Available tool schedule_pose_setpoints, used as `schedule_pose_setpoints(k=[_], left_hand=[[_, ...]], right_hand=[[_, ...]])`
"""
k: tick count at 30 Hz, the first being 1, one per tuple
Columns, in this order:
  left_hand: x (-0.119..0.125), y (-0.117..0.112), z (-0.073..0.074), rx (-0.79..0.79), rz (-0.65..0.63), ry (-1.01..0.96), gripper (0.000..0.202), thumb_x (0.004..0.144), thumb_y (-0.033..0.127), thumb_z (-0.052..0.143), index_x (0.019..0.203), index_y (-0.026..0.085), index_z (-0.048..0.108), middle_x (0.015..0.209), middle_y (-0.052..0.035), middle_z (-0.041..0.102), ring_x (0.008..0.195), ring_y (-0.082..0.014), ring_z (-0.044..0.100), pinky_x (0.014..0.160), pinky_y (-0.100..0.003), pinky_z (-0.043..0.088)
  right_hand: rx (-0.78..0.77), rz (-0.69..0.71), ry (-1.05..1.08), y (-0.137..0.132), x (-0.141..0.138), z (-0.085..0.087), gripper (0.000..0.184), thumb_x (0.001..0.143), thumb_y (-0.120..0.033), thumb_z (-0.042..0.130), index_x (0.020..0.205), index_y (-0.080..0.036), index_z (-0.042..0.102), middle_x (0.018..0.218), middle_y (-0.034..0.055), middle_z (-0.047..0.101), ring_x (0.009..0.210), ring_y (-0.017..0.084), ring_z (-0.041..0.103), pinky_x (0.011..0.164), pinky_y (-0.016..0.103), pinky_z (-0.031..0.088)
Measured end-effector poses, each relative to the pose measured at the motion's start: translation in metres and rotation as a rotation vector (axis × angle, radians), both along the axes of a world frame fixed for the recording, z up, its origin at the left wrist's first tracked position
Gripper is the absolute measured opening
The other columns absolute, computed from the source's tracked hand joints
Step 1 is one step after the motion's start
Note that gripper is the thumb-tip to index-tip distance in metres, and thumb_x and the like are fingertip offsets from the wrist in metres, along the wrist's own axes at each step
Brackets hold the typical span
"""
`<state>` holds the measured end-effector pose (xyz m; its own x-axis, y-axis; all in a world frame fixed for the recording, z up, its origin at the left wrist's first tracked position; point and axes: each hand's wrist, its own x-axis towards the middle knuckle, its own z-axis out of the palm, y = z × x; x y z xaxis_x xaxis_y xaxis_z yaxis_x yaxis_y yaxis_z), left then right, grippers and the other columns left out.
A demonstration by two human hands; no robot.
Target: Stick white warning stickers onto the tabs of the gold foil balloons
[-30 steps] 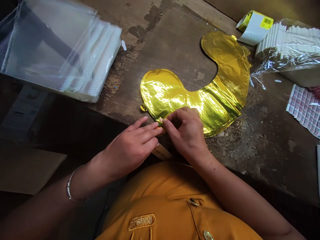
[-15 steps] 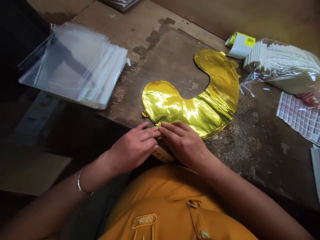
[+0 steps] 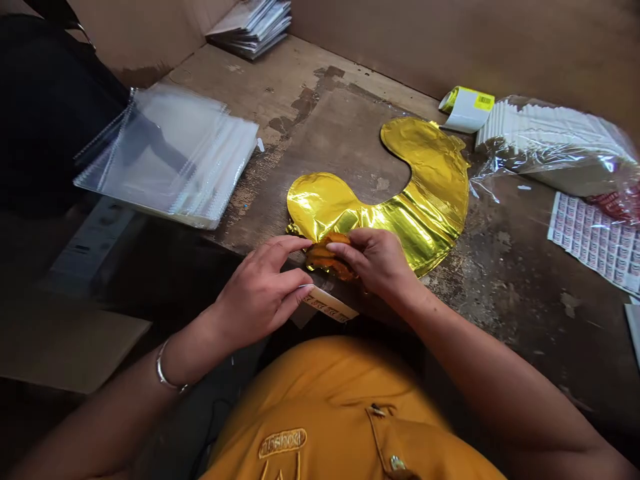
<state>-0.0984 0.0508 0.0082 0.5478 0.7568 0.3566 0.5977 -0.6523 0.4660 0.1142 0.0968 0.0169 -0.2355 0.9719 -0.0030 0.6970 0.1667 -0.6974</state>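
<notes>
A gold foil balloon (image 3: 425, 200), curved like a wide hook, lies flat on the worn wooden table (image 3: 320, 113). Its lower part is folded into a crumpled orange-gold wad (image 3: 327, 257). My right hand (image 3: 377, 260) grips that wad from the right with bent fingers. My left hand (image 3: 260, 287) lies to the left, its fingertips touching the wad's left end. Below the wad, a printed white card (image 3: 330, 305) pokes out beside my left thumb. Part of the foil is hidden under my fingers.
A stack of clear plastic bags (image 3: 170, 157) lies to the left. At right are a label roll with a yellow barcode (image 3: 467, 110), wrapped white pleated stock (image 3: 550, 143) and a printed label sheet (image 3: 595, 240). Packets (image 3: 250, 27) stand at the back.
The balloon's lower end is now rolled into a thicker wad. My hands have moved slightly apart around it, and the view has tilted up, showing more of the table's back.
</notes>
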Motion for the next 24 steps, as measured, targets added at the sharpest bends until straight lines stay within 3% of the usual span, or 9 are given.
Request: schedule_pose_setpoints(k=[5, 10, 13, 15, 17, 18, 21, 24], left_hand=[[0.011, 0.013, 0.009, 0.032, -0.122, 0.067, 0.017, 0.09, 0.024, 0.053, 0.085, 0.015, 0.067, 0.126, -0.0114, 0.059, 0.119, -0.025, 0.052, 0.107, -0.041, 0.04], [0.02, 0.03, 0.001, -0.043, -0.347, 0.163, 0.02, 0.093, 0.025, 0.048, 0.089, 0.017, 0.066, 0.129, -0.0092, 0.061, 0.121, -0.0241, 0.053, 0.108, -0.043, 0.037], [0.022, 0.035, -0.003, -0.092, -0.374, 0.182, 0.02, 0.093, 0.026, 0.049, 0.085, 0.018, 0.066, 0.111, -0.0078, 0.068, 0.107, -0.0232, 0.059, 0.096, -0.042, 0.044], [0.022, 0.036, -0.003, -0.112, -0.376, 0.173, 0.021, 0.092, 0.026, 0.05, 0.081, 0.019, 0.066, 0.092, -0.0059, 0.068, 0.092, -0.0207, 0.061, 0.086, -0.037, 0.047], [0.021, 0.035, -0.002, -0.107, -0.369, 0.159, 0.021, 0.091, 0.025, 0.051, 0.078, 0.019, 0.066, 0.082, -0.0047, 0.066, 0.085, -0.0198, 0.06, 0.08, -0.034, 0.047], [0.021, 0.035, -0.001, -0.103, -0.368, 0.154, 0.02, 0.09, 0.025, 0.052, 0.078, 0.019, 0.066, 0.083, -0.0049, 0.066, 0.086, -0.0201, 0.06, 0.08, -0.034, 0.047], [0.021, 0.034, 0.001, -0.11, -0.377, 0.145, 0.02, 0.091, 0.024, 0.05, 0.079, 0.019, 0.065, 0.095, -0.0068, 0.068, 0.097, -0.0215, 0.061, 0.087, -0.036, 0.047], [0.02, 0.034, 0.0, -0.139, -0.379, 0.131, 0.02, 0.092, 0.024, 0.048, 0.082, 0.019, 0.064, 0.11, -0.0074, 0.068, 0.106, -0.0223, 0.061, 0.096, -0.041, 0.045]], right_hand=[[-0.227, 0.02, 0.134, 0.014, 0.004, 0.004, 0.046, 0.088, -0.049, 0.048, 0.054, -0.018, 0.052, 0.045, -0.0061, 0.036, 0.045, 0.007, 0.033, 0.048, 0.024, 0.024], [-0.298, -0.011, 0.152, 0.02, 0.006, 0.004, 0.041, 0.086, -0.045, 0.049, 0.055, -0.018, 0.051, 0.046, -0.0044, 0.044, 0.044, 0.008, 0.038, 0.047, 0.024, 0.029], [-0.061, -0.062, 0.077, 0.008, 0.009, 0.005, 0.032, 0.084, -0.044, 0.054, 0.07, -0.017, 0.061, 0.063, 0.002, 0.061, 0.058, 0.013, 0.053, 0.057, 0.027, 0.043], [0.156, 0.003, -0.057, -0.005, 0.011, 0.004, 0.034, 0.079, -0.039, 0.061, 0.101, -0.013, 0.065, 0.096, 0.0118, 0.069, 0.087, 0.022, 0.062, 0.078, 0.037, 0.049], [0.269, 0.123, -0.202, -0.018, 0.013, 0.002, 0.052, 0.076, -0.031, 0.064, 0.123, -0.01, 0.057, 0.125, 0.0194, 0.061, 0.114, 0.03, 0.054, 0.096, 0.046, 0.044], [0.281, 0.163, -0.251, -0.024, 0.012, 0.001, 0.049, 0.077, -0.026, 0.062, 0.123, -0.009, 0.057, 0.13, 0.0204, 0.057, 0.119, 0.031, 0.051, 0.099, 0.048, 0.043], [0.252, 0.157, -0.256, -0.032, 0.008, 0.0, 0.022, 0.081, -0.017, 0.052, 0.095, -0.013, 0.068, 0.114, 0.0155, 0.067, 0.107, 0.026, 0.058, 0.093, 0.042, 0.047], [0.116, 0.061, -0.149, -0.02, 0.01, 0.008, 0.017, 0.079, -0.014, 0.05, 0.075, -0.016, 0.067, 0.077, 0.0057, 0.07, 0.075, 0.018, 0.061, 0.073, 0.031, 0.05]])
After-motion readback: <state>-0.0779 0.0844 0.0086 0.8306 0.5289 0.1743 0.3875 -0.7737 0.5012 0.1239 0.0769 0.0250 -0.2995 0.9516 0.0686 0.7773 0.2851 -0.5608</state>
